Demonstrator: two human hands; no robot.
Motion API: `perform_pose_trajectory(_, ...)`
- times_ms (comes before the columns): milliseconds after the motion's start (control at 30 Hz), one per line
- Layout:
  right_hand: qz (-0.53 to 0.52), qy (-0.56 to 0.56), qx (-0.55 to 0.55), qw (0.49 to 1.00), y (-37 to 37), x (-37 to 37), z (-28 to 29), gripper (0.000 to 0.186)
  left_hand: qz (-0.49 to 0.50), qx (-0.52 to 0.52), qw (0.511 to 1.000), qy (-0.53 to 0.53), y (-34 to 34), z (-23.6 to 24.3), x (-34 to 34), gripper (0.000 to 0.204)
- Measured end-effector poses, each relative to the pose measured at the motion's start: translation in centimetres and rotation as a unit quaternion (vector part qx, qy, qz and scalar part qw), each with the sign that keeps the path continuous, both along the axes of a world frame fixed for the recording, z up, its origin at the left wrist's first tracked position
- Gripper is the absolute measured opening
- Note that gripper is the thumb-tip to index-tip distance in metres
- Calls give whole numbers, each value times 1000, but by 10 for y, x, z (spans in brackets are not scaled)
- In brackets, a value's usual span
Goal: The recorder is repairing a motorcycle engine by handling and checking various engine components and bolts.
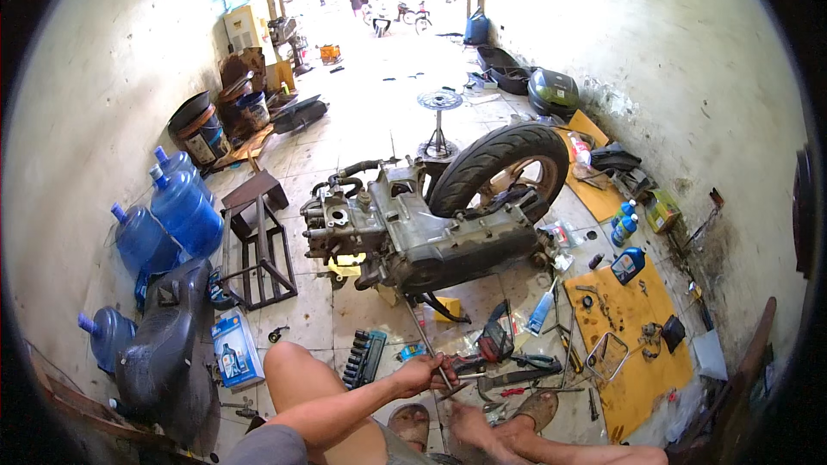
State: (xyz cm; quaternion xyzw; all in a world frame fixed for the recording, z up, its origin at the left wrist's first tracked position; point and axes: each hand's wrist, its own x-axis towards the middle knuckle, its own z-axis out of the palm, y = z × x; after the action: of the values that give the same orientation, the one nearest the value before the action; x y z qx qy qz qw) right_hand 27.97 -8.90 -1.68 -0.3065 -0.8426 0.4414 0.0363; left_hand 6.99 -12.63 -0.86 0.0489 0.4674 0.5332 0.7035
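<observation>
Tiled floor [362,133], slim metal rod [419,325]

No wording sharp enough for you to read, a printed bottle picture on the blue-and-white box [244,346] left of your left grip [422,375], blurred labels on the blue bottles [624,231] beyond it to the right, another on the dark bucket [205,141] far beyond to its left

Rear tyre [495,155]: its lower side is partly hiding behind the engine casing [465,251].
T-handle wrench [419,320]: the left fingers [431,368] are covering part of its shaft.
Grey sleeve [269,446]: the lower edge is cutting it off.
Motorbikes [422,21]: glare is washing out their details.
Small parts [613,324]: they are looking too tiny to identify.
</observation>
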Motion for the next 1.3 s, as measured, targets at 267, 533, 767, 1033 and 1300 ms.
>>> perform_pose_trajectory(267, 75, 85, -16, 993, -23, 6, -26, 52, 26, -31, 998, 37, 3, 4, 0, 38)
perform_pose_trajectory(533, 80, 57, 13, 995, -23, 6, -45, 55, 47, -36, 996, 71, 8, -5, -3, 38)
perform_pose_trajectory(767, -241, 62, -139, 958, -5, -5, -3, 56, 56, -57, 993, 89, 11, -3, -6, 37)
perform_pose_trajectory(1033, -192, 170, -86, 963, -18, -11, 5, 64, 92, -20, 993, 66, 17, -16, -5, 35)
perform_pose_trajectory(1300, -24, 16, 203, 979, -19, -21, 64, 50, 123, -49, 990, 58, 14, -19, -4, 31)
